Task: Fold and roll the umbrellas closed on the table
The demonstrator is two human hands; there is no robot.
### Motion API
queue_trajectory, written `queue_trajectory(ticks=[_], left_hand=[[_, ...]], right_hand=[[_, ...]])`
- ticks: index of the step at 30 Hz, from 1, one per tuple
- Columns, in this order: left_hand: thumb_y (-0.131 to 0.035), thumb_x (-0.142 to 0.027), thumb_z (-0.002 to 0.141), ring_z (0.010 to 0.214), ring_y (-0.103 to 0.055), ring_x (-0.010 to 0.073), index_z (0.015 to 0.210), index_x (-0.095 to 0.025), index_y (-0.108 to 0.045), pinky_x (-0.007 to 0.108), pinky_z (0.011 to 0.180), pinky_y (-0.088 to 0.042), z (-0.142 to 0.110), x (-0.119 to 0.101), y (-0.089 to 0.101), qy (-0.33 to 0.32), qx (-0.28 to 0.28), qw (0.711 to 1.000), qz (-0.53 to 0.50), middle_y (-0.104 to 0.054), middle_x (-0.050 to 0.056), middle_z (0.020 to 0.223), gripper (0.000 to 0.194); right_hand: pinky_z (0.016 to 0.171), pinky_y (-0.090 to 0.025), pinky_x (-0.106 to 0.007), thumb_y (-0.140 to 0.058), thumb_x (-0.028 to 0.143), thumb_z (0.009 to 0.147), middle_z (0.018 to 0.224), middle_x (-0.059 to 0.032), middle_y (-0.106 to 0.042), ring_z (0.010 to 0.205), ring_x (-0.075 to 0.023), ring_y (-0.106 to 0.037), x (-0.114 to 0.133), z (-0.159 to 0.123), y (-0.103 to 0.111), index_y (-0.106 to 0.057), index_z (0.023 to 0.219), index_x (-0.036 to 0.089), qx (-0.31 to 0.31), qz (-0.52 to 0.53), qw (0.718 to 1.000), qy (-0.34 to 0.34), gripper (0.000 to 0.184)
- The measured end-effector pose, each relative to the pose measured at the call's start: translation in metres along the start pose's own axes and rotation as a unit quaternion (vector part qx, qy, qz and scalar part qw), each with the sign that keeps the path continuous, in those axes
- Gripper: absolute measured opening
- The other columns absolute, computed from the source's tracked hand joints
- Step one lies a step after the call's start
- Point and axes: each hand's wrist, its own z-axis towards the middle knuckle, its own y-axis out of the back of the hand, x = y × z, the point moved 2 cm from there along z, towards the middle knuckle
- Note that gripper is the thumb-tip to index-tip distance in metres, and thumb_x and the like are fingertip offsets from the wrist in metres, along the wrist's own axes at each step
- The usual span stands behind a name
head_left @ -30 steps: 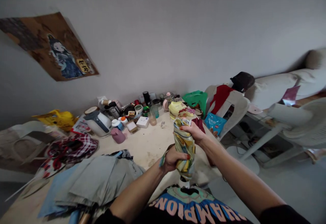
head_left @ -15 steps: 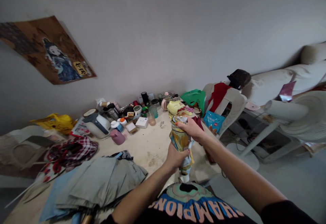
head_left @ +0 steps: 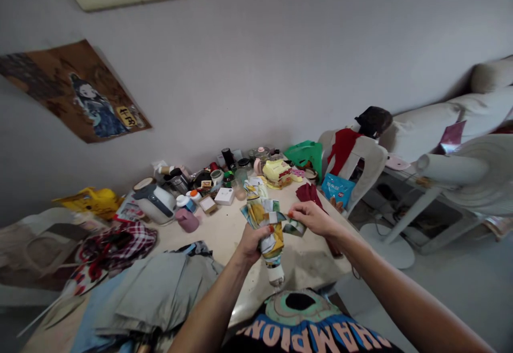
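Note:
A folded, colourfully printed umbrella (head_left: 264, 219) stands nearly upright above the near edge of the table (head_left: 224, 230), its white handle (head_left: 276, 274) pointing down toward my shirt. My left hand (head_left: 251, 240) is wrapped around the umbrella's middle. My right hand (head_left: 311, 218) pinches a loose flap or strap (head_left: 293, 228) of the umbrella's fabric and holds it out to the right.
Grey and blue clothes (head_left: 156, 289) lie at the table's near left, a plaid cloth (head_left: 116, 238) beyond. A white kettle (head_left: 154, 200), cups, jars and boxes crowd the far edge. A white chair (head_left: 360, 166) with a red garment, a fan (head_left: 460, 176) and a sofa (head_left: 452, 123) stand to the right.
The umbrella has moved slightly left and lower. My right hand left its top end and now pulls a fabric flap out to the right; my left hand kept its grip.

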Motion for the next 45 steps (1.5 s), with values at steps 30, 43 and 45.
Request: queue_trajectory(ticks=[30,43,45], left_hand=[[-0.086,-0.031,0.043,0.058,-0.059,0.0147,0.088,-0.011,-0.067,0.026,0.057,-0.049,-0.017,0.013,0.000,0.066,0.143,0.987,-0.037,-0.066,0.005,0.070,0.053],[-0.085,-0.035,0.051,0.076,-0.062,0.0201,0.099,-0.011,-0.066,0.028,0.070,-0.047,-0.017,-0.014,-0.005,0.047,0.184,0.979,0.077,-0.069,0.010,0.088,0.057],[-0.087,-0.031,0.049,0.074,-0.060,0.0179,0.099,-0.012,-0.065,0.026,0.067,-0.046,-0.019,-0.020,-0.010,-0.018,0.095,0.988,0.119,-0.068,0.007,0.085,0.058]], right_hand=[[0.040,-0.011,-0.016,-0.080,0.044,0.055,0.054,0.0120,-0.036,0.042,-0.0019,-0.020,-0.019,0.008,-0.039,-0.052,0.099,0.019,0.066,0.365,0.924,-0.094,0.057],[0.036,-0.017,-0.017,-0.079,0.044,0.055,0.055,0.0068,-0.049,0.038,-0.0022,-0.030,-0.016,0.020,-0.044,-0.057,0.078,0.015,0.052,0.318,0.940,-0.110,0.044],[0.038,-0.013,-0.018,-0.078,0.040,0.057,0.053,0.0088,-0.044,0.040,-0.0012,-0.024,-0.013,0.023,-0.044,-0.055,0.074,0.015,0.041,0.290,0.949,-0.116,0.038]])
